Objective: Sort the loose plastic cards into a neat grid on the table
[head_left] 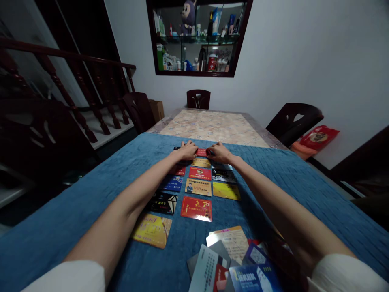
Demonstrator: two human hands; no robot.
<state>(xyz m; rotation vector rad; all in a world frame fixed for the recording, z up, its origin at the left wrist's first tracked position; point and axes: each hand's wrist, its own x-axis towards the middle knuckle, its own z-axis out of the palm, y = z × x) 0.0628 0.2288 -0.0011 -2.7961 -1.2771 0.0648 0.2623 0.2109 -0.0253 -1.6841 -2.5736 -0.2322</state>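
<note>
Well past the "VIP" card (199, 187), left hand (190, 150) and right hand (219, 153) touch red card (201, 153), grips unclear.

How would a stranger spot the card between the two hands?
On the table, a blue cloth carries three columns of cards. Go up the middle one to its far end, just past the gold card. There lies the red card, set apart from its neighbours by having the left hand at one end and the right hand at the other.

Glossy plastic-looking cards (196, 208); matt, napped cloth (267, 172); glossy wooden railing (79, 56)
</note>
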